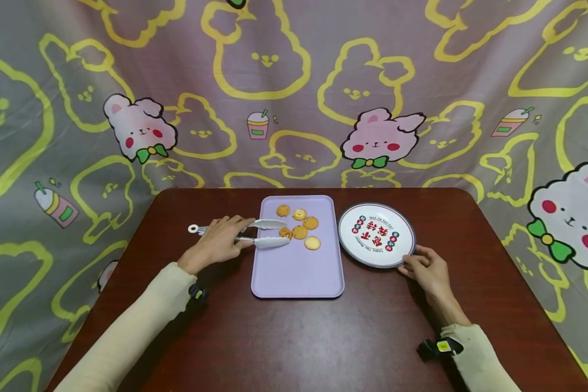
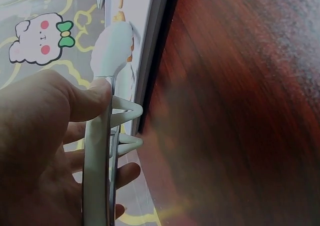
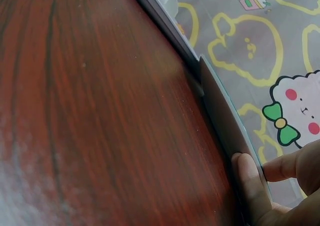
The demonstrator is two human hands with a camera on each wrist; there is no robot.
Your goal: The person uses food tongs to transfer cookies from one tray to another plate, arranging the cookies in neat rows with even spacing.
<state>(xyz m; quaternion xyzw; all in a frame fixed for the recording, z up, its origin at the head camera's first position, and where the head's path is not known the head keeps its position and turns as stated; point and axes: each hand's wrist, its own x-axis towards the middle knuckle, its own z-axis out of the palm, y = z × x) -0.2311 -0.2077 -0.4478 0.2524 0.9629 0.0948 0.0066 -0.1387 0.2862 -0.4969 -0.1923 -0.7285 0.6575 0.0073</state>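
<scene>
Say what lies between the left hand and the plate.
Head view: the blades of the tongs held in the left hand, then cookies on the lilac tray, whose right side comes up beside the plate.

— Item one: left arm (image 1: 132, 322)?
— One, pale-sleeved, extended forward and inward. Left hand (image 1: 219, 239), back uppermost; thumb (image 2: 86, 101) pressing, fingers (image 2: 128, 175) curled in a grip.
— Item two: right arm (image 1: 482, 359)?
— One, likewise sleeved, angled forward and inward; wrist (image 1: 453, 311) bare between cuff (image 1: 465, 333) and hand. Right hand (image 1: 430, 272), thumb (image 3: 285, 167) and finger (image 3: 250, 178) opposed in a pinch.
</scene>
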